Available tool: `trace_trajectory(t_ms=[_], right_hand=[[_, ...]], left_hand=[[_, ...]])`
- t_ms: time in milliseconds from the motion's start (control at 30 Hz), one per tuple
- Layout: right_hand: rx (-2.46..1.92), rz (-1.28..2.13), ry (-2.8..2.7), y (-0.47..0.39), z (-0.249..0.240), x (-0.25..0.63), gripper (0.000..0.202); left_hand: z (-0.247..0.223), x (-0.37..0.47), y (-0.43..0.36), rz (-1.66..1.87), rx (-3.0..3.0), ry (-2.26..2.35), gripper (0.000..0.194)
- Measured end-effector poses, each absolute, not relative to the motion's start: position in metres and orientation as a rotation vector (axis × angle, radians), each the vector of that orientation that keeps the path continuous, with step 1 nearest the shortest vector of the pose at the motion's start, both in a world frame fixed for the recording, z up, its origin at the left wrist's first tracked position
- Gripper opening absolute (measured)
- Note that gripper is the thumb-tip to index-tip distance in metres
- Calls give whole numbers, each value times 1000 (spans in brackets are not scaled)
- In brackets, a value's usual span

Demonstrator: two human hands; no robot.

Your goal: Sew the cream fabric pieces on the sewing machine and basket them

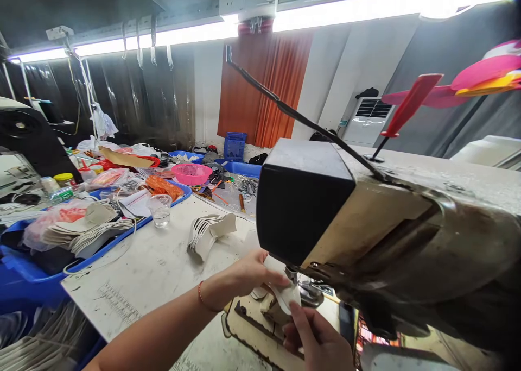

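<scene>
The white piece [290,296] is at the needle area of the sewing machine [305,208], and both my hands, left [257,273] and right [319,335], pinch it. I think I am guiding it for stitching, so the next move calls for slow, even feeding. Beyond, pale stacked pieces [209,232] lie on the table [163,265].

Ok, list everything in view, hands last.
Sewing machine: one, black and cream, right
White piece: one, white, between hands
Table: one, white, centre
Stacked pieces: one stack, off-white, on table
Cup: one, clear, on table
Large bin: one, blue, left
Basin: one, pink, behind table
Tool handle: one, red, above machine
Curtains: count unclear, orange, back
Clutter: uncountable, mixed, left
Left hand: one, red bracelet, on white piece
Right hand: one, bare, on white piece
</scene>
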State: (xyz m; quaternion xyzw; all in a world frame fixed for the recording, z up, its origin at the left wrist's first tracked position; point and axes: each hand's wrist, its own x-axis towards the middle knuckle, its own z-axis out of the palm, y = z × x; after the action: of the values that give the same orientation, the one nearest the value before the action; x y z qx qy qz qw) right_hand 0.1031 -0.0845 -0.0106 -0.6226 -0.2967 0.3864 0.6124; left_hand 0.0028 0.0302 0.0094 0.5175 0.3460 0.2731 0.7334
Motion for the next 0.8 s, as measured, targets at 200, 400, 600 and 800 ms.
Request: trace_trajectory(t_ms=[200, 400, 600, 800], right_hand=[[-1565, 792, -771, -79, -9, 102, 55], [-1612, 742, -813, -80, -7, 102, 50], [-1560, 778, -784, -79, -10, 101, 49], [-1480, 841, -795, -78, -16, 103, 46]], left_hand=[[37, 2, 32, 508, 1147, 858, 7], [18, 5, 40, 527, 1120, 789, 7], [10, 6, 45, 510, 1125, 768, 10], [13, 5, 43, 520, 1139, 774, 11]])
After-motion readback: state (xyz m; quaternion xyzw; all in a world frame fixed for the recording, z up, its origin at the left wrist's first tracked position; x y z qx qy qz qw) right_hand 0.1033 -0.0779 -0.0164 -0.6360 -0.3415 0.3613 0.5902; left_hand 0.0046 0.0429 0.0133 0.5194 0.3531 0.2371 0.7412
